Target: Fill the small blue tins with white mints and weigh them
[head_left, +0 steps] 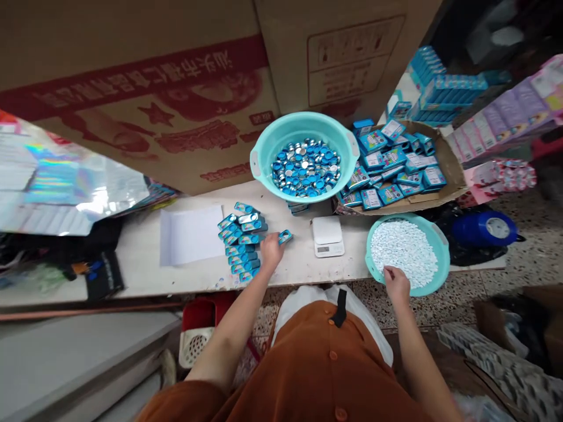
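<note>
My left hand point(271, 249) rests on the low white table point(141, 258), its fingers closed on a small blue packet point(285, 237) beside a stack of the same blue packets point(241, 246). My right hand point(395, 280) dips into the near edge of a teal basin point(442, 258) full of small white tablets point(404, 249); its fingers curl down among them and what they hold is hidden. Between my hands stands a small white scale point(328, 236).
A larger teal basin point(264, 153) of blue and silver round caps sits at the back. A cardboard tray point(453, 170) holds loose blue packets. A white sheet point(190, 235) lies left of the stack. Big cartons stand behind; a blue tape roll point(484, 228) lies right.
</note>
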`<state>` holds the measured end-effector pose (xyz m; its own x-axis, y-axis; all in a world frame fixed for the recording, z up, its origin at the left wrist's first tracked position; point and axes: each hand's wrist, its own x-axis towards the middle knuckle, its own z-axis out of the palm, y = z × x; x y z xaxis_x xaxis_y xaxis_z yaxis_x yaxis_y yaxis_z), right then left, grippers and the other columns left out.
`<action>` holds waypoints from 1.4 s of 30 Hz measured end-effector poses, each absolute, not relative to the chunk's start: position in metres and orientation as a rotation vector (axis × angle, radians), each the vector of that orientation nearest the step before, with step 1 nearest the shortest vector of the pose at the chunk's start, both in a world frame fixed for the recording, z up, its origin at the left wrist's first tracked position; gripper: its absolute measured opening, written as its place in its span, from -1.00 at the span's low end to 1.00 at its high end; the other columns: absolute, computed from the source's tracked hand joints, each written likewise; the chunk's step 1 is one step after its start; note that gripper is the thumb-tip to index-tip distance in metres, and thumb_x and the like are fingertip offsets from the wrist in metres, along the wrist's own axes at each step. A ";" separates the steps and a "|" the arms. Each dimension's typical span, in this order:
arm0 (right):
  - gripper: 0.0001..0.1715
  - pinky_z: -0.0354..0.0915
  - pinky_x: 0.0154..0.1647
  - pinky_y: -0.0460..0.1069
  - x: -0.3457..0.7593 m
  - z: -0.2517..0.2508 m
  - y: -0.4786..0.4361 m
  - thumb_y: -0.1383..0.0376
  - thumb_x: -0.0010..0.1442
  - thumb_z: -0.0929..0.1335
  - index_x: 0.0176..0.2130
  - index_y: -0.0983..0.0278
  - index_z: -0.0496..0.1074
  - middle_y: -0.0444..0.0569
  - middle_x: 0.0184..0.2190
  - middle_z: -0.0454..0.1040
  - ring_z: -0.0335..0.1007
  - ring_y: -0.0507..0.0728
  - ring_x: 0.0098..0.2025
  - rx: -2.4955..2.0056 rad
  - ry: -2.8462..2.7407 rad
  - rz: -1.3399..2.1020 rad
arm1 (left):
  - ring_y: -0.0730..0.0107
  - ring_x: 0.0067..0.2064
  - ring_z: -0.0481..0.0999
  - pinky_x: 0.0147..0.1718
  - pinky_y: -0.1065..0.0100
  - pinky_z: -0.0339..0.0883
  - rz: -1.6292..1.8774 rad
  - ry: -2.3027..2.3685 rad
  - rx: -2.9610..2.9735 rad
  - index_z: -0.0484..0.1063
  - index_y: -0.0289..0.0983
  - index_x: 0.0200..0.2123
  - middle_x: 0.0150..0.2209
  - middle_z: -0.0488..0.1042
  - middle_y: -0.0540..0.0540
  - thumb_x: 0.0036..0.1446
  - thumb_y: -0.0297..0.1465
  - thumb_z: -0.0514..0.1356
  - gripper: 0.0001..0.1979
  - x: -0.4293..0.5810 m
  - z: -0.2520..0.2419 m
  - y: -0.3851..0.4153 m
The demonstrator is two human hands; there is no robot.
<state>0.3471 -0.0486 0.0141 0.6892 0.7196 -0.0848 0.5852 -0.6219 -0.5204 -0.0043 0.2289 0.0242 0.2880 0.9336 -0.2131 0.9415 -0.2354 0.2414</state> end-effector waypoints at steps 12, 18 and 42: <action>-0.58 0.31 -0.22 0.12 0.342 0.018 -0.070 0.07 0.14 0.19 -0.35 0.28 0.48 0.13 -0.35 0.53 0.41 0.22 -0.31 -2.448 -0.799 0.278 | -0.06 0.12 0.26 0.06 -0.01 0.18 0.380 1.453 2.453 0.26 -0.22 0.04 0.04 0.32 -0.29 0.08 -0.31 0.14 -0.57 -0.003 0.023 0.238; -0.59 0.32 -0.21 0.11 0.364 0.004 -0.066 0.09 0.14 0.19 -0.33 0.30 0.48 0.12 -0.35 0.51 0.41 0.20 -0.30 -2.399 -0.771 0.283 | 0.11 0.08 0.32 0.11 0.05 0.19 0.567 0.812 2.438 0.31 -0.14 0.00 -0.02 0.39 -0.19 0.16 -0.31 0.11 -0.68 0.116 0.061 0.200; -0.43 0.14 0.14 0.24 0.505 -0.028 0.008 0.06 0.27 0.17 0.14 0.31 0.26 0.24 0.06 0.26 0.16 0.30 0.13 -2.469 -0.905 0.169 | -0.20 0.09 0.21 0.02 -0.08 0.18 0.019 1.510 2.449 0.11 -0.36 0.11 0.05 0.22 -0.39 -0.34 -0.39 0.40 -0.11 0.374 0.014 0.339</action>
